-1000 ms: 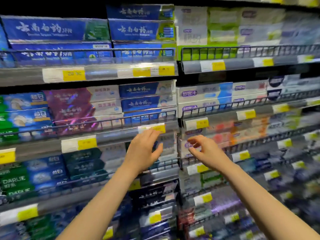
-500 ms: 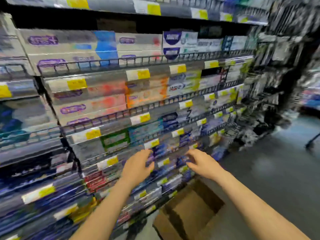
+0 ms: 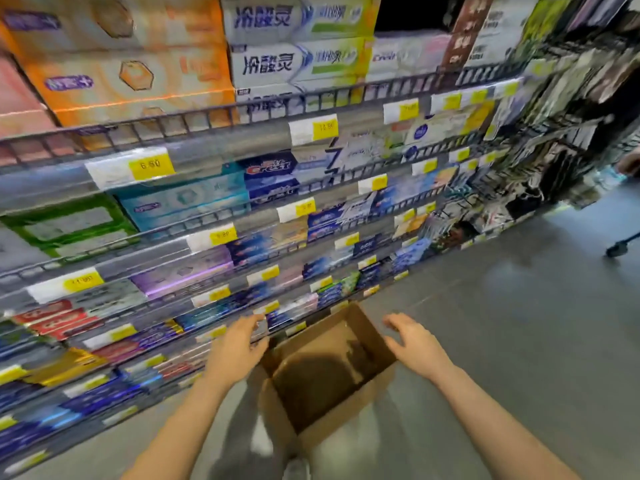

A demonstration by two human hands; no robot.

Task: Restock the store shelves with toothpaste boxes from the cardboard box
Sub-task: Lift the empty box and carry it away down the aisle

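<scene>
Toothpaste boxes (image 3: 266,65) fill the wire-fronted shelves (image 3: 242,109) on the left, rows stacked tight behind yellow price tags (image 3: 152,164). Cardboard box (image 3: 322,407) sits on the floor (image 3: 502,341) at the shelf foot, flaps up, top open; inside looks bare brown, no stock visible, though it's dark and blurred. Left hand (image 3: 235,348) hangs over the box's left rim, fingers loose and spread, holding nothing. Right hand (image 3: 412,344) same, just off the right rim. Both flank the opening, probably reaching for the next load or to lift the box itself. Can't tell which.
</scene>
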